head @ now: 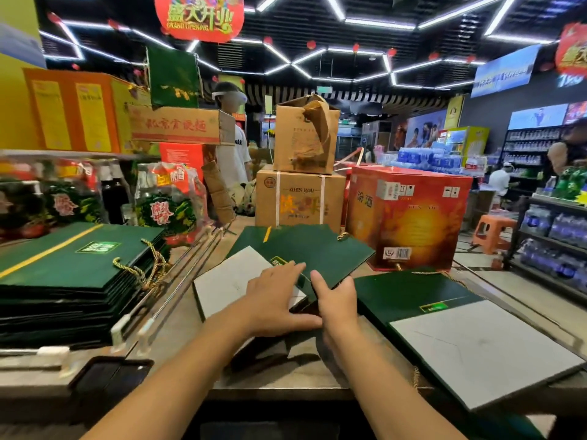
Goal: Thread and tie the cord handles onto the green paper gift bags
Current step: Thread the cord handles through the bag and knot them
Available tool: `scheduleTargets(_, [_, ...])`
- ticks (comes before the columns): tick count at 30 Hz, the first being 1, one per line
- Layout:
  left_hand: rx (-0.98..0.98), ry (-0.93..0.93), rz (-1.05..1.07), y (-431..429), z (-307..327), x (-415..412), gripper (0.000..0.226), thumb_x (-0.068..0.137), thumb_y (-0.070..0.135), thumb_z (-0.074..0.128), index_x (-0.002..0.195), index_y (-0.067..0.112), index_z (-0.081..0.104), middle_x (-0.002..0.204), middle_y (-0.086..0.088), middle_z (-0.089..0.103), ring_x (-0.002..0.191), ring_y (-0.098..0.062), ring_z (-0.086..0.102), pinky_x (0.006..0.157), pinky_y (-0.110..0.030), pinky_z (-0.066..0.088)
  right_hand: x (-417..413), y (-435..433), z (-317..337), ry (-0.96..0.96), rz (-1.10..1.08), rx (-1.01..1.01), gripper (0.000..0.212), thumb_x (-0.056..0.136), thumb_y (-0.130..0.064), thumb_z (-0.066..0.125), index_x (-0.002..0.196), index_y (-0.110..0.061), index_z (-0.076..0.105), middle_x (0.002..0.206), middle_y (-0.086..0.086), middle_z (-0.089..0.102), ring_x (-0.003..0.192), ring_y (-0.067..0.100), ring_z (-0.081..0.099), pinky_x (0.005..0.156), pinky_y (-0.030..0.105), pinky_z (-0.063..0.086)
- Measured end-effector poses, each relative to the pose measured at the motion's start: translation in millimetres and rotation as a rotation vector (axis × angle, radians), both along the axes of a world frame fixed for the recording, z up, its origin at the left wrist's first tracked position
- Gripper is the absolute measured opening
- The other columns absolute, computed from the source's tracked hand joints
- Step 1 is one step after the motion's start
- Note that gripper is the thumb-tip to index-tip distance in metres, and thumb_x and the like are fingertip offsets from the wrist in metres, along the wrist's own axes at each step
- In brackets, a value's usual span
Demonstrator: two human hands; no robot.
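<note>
Lying flat mid-table (295, 376), the dark-green paper gift bag (317, 252) is being pressed by the left hand (273, 300), its grip wide and fingers straight, while the right hand (338, 301) is pinching the bag's near edge.

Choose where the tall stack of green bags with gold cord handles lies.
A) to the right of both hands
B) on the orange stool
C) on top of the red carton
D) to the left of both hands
D: the stack of green bags lies at the left, beyond the left hand, which rests flat on the middle green bag that the right hand grips.
</note>
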State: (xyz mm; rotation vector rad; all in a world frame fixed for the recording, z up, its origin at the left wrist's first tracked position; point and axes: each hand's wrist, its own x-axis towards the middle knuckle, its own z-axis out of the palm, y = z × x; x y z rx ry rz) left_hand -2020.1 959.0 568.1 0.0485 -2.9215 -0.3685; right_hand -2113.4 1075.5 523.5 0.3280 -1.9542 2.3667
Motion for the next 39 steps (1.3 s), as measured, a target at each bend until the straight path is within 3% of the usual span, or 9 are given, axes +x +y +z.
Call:
scheduleTargets(6, [-0.206, 0.006, 0.053, -5.5, -34.9, 6.4, 0.078, 0.101, 0.019, 0.051, 0.161, 0.03, 0.003, 0.17, 0.002, 0.005, 0.154, -0.022, 0.007, 0.125, -0.043, 0.012, 7.5, 9.2, -9.1, -0.272, 0.366, -0.22, 0.039, 0.093, -0.009, 0.073, 0.128, -0.002, 0.058, 0.115, 0.02, 0.074, 0.105, 0.037, 0.073, 0.088, 0.055, 0.06])
scheduleTargets(11, [-0.201, 0.133, -0.01, -29.7, -47.0, 21.6, 0.068, 0.102, 0.007, 0.04, 0.16, 0.032, 0.015, 0.168, 0.007, 0.015, 0.152, -0.018, 0.017, 0.123, -0.027, 0.007, 7.9, 24.1, -0.1, -0.366, 0.431, -0.287, 0.03, 0.099, -0.014, 0.065, 0.128, -0.006, 0.063, 0.114, 0.017, 0.075, 0.111, 0.033, 0.071, 0.077, 0.045, 0.062])
scheduleTargets(15, [-0.195, 0.129, -0.089, -65.9, -58.0, 31.8, 0.074, 0.096, 0.002, 0.044, 0.158, 0.035, 0.02, 0.166, 0.011, 0.02, 0.152, -0.018, 0.021, 0.115, -0.018, -0.004, -0.5, 30.7, 2.0, -0.433, 0.396, -0.247, 0.026, 0.097, -0.02, 0.068, 0.119, -0.007, 0.068, 0.108, 0.016, 0.077, 0.106, 0.031, 0.07, 0.086, 0.047, 0.06])
scheduleTargets(18, [-0.209, 0.118, -0.133, -87.2, -61.7, 39.2, 0.076, 0.093, 0.003, 0.046, 0.157, 0.036, 0.023, 0.164, 0.012, 0.022, 0.152, -0.018, 0.024, 0.117, -0.019, -0.006, -7.0, 34.7, 4.4, -0.462, 0.389, -0.275, 0.027, 0.099, -0.026, 0.066, 0.118, -0.008, 0.07, 0.107, 0.015, 0.076, 0.102, 0.03, 0.07, 0.099, 0.048, 0.055])
scheduleTargets(21, [-0.227, 0.077, -0.181, -89.3, -60.9, 42.8, 0.075, 0.094, 0.008, 0.047, 0.157, 0.04, 0.022, 0.163, 0.017, 0.02, 0.151, -0.01, 0.021, 0.116, -0.015, -0.01, -22.1, 37.0, 4.1, -0.51, 0.365, -0.294, 0.03, 0.1, -0.031, 0.063, 0.116, -0.006, 0.067, 0.097, 0.013, 0.077, 0.093, 0.032, 0.071, 0.089, 0.044, 0.057])
scheduleTargets(24, [-0.249, 0.028, -0.198, -91.1, -62.4, 41.8, 0.073, 0.096, 0.019, 0.048, 0.157, 0.047, 0.017, 0.164, 0.021, 0.017, 0.151, -0.006, 0.016, 0.115, -0.014, -0.01, -37.8, 34.9, 0.7, -0.509, 0.266, -0.252, 0.027, 0.098, -0.027, 0.066, 0.113, -0.005, 0.063, 0.091, 0.011, 0.066, 0.082, 0.023, 0.058, 0.098, 0.039, 0.049])
scheduleTargets(28, [-0.236, -0.032, -0.209, -93.1, -62.1, 40.5, 0.064, 0.099, 0.037, 0.046, 0.155, 0.053, 0.02, 0.162, 0.027, 0.018, 0.149, -0.001, 0.016, 0.117, -0.017, 0.0, -51.7, 33.4, 7.3, -0.398, 0.13, -0.168, 0.011, 0.102, -0.016, 0.06, 0.101, -0.007, 0.067, 0.103, 0.01, 0.074, 0.088, 0.019, 0.067, 0.091, 0.035, 0.054])
scheduleTargets(32, [-0.23, -0.095, -0.199, -94.4, -57.0, 37.0, 0.066, 0.091, 0.082, 0.033, 0.15, 0.051, 0.037, 0.157, 0.03, 0.029, 0.143, 0.004, 0.025, 0.119, -0.028, 0.022, -61.4, 32.7, 19.8, -0.354, 0.144, -0.246, 0.018, 0.107, -0.02, 0.052, 0.108, -0.006, 0.063, 0.096, 0.011, 0.075, 0.09, 0.023, 0.072, 0.086, 0.037, 0.057])
scheduleTargets(39, [-0.079, -0.037, -0.154, -85.2, -45.3, 17.4, 0.065, 0.091, 0.08, 0.027, 0.119, 0.039, 0.069, 0.119, 0.024, 0.063, 0.11, 0.003, 0.05, 0.097, -0.028, 0.042, -73.6, 25.8, 32.3, -0.229, 0.237, -0.197, 0.02, 0.105, -0.018, 0.056, 0.113, -0.003, 0.065, 0.093, 0.014, 0.079, 0.073, 0.02, 0.069, 0.067, 0.03, 0.058])
